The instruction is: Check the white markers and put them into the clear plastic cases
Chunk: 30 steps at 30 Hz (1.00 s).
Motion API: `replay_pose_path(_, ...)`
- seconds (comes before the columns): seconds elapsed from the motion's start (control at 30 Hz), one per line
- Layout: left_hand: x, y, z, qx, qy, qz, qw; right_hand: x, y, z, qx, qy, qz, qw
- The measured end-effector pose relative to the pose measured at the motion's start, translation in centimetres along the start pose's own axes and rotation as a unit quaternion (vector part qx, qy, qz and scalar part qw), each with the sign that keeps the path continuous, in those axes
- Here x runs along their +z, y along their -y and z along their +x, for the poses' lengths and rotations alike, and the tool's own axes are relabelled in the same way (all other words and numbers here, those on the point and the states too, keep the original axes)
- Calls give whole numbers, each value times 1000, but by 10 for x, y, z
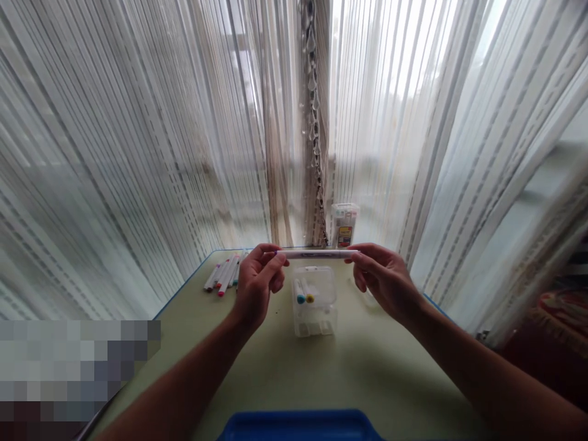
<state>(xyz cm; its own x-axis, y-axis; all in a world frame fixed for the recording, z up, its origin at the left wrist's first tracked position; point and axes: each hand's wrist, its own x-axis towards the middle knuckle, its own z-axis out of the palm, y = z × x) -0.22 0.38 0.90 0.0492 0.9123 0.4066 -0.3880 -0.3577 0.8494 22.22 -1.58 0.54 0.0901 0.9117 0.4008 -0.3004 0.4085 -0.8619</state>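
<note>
A white marker (316, 253) with a purple tip is held level above the table, one end in each hand. My left hand (260, 278) pinches its purple end between thumb and fingers. My right hand (381, 275) grips the other end the same way. Below the marker stands a clear plastic case (315, 321) holding a teal-ended marker (301, 298) and a yellow-ended marker (310, 297). Left of the case, partly behind my left hand, lies a loose pile of white markers (223, 275) with coloured ends.
A second clear container (344, 223) with a printed label stands at the table's back edge, before the sheer curtains (376, 122). A clear plastic piece (367, 298) lies partly behind my right hand. A blue tray (301, 425) sits at the near edge of the green table (275, 373).
</note>
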Motion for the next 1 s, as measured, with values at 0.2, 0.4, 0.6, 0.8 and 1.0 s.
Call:
replay_pose_path(0.2,0,0,-1,-1,15,-11,1000,-1,0,0,3,-12,-13,1000)
replay_pose_path(0.4,-1,1,-1,15,32,-26,999,-2,2,0,9,-10,-12,1000)
replay_pose_path(0.6,-1,0,-2,16,44,-26,999,-3,2,1,16,-14,-4,1000)
replay_pose_path(0.8,-1,-1,-2,15,43,-25,999,-4,2,1,20,-11,4,1000)
replay_pose_path(1.0,0,-1,-7,28,76,-12,997,-7,-1,3,33,-1,-4,999)
